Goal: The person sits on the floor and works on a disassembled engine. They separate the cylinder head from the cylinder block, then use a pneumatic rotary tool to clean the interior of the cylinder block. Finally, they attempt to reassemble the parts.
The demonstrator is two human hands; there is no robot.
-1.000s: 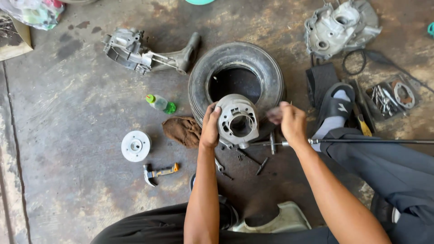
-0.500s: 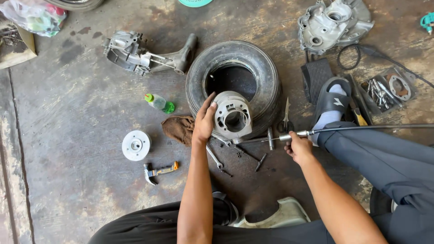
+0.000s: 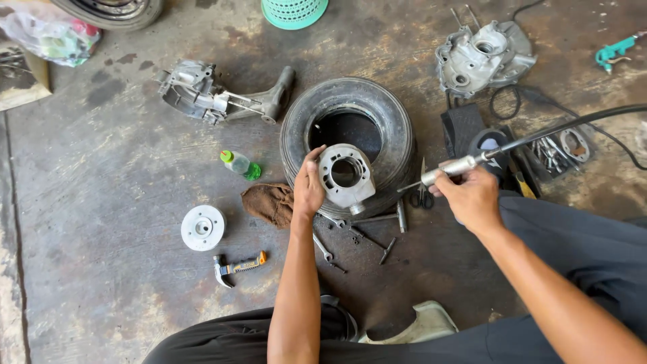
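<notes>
While left hand (image 3: pixel 309 187) steadies cylinder (image 3: pixel 346 175) | right hand (image 3: pixel 472 197) grips tool (image 3: pixel 450 166) (raised)

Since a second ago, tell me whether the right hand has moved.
Yes. The right hand has pulled away from the cylinder on the tyre, rightward toward the sandal, and now grips a metal handpiece on a black cable.

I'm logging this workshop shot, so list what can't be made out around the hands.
Head view only:
- Tool tip: too thin to tell its shape.
- Left hand covers the near side of the metal cylinder.
- Hose from the right hand leaves the right edge.
- Parts in the tray: too small.
- Wheel: cut off at the top.
</notes>
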